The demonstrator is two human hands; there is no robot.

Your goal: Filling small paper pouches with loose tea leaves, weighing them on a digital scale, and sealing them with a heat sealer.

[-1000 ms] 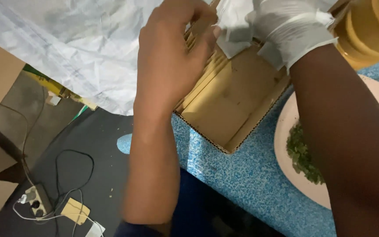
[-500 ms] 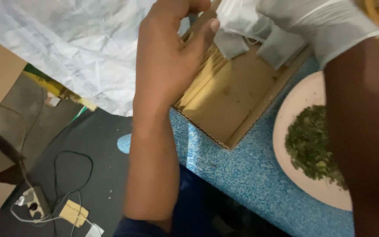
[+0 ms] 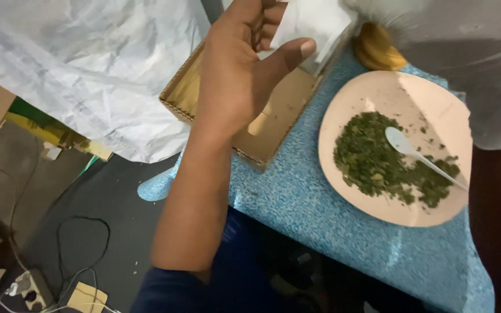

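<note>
Our left hand (image 3: 236, 75) pinches a white paper pouch (image 3: 308, 23); our gloved right hand (image 3: 436, 35) is unclear. A slip could spill onto the leaf-filled plate (image 3: 378, 93) beside it.

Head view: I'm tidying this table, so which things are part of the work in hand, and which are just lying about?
In use:
left hand holding a white paper sachet
cardboard box beneath it
pale plate of dried green leaves
white spoon on the plate

Lying about:
white plastic sheet
cables and power strip on the floor
</note>
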